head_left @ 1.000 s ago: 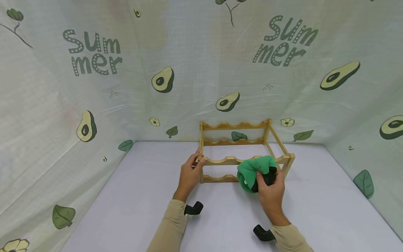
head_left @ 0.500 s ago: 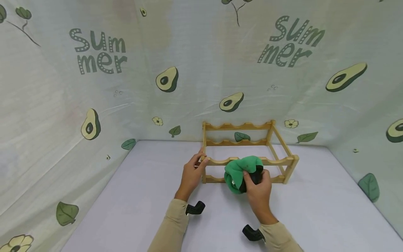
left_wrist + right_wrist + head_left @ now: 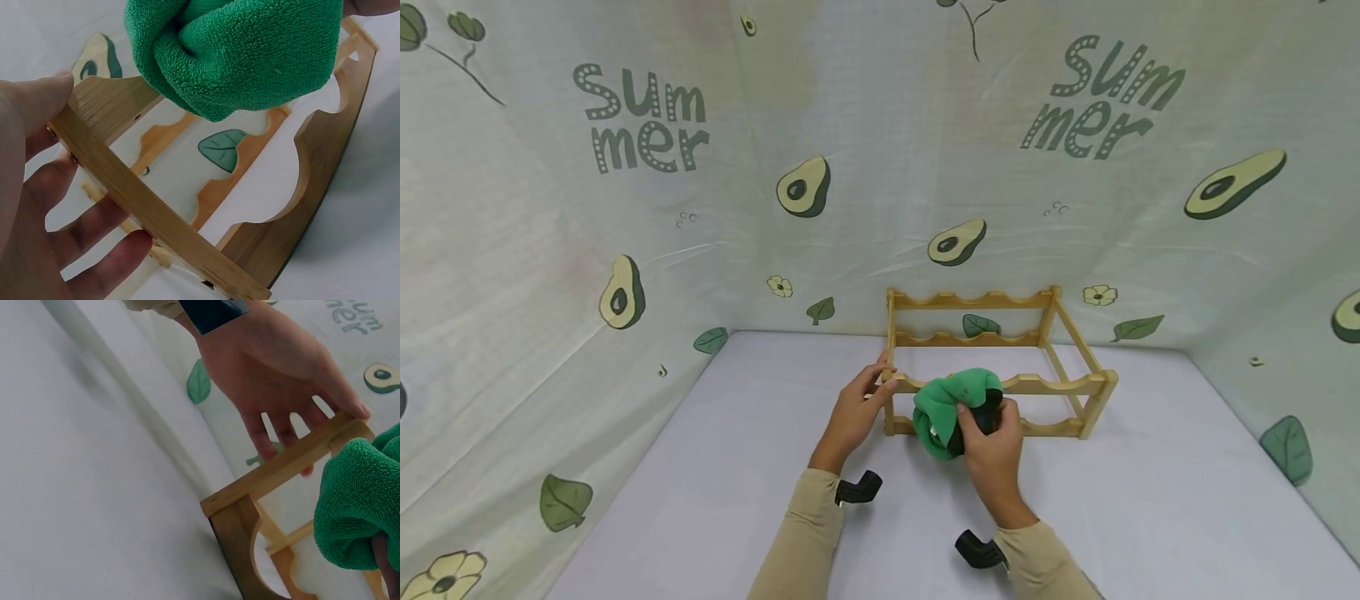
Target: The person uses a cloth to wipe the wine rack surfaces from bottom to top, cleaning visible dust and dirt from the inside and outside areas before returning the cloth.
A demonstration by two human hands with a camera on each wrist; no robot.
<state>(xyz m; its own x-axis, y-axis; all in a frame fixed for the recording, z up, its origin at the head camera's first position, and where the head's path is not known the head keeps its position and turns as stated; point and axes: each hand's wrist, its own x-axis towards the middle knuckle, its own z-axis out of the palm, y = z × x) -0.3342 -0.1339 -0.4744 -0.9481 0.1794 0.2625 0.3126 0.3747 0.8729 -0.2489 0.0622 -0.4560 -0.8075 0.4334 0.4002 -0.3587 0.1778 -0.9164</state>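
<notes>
A two-tier wooden wine rack (image 3: 1060,386) with scalloped rails stands on the table. At its left front upright my left hand (image 3: 852,414) holds the frame; in the left wrist view, the thumb lies on the top end and the fingers (image 3: 94,228) sit behind the post (image 3: 134,181). My right hand (image 3: 997,454) grips a bunched green terry cloth (image 3: 951,398) with a black part against the thumb. In the head view the cloth overlaps the left part of the upper front rail. The right fingers are mostly hidden behind the cloth in the right wrist view.
A white table surface (image 3: 700,500) lies under the rack. Behind and beside it hangs a pale curtain (image 3: 865,125) printed with avocados and leaves. Each wrist carries a black camera mount, such as the right one (image 3: 979,550) over the table.
My right hand has moved left along the rack's upper front rail with the green cloth. The left hand keeps its hold on the left upright. The head view has shifted slightly.
</notes>
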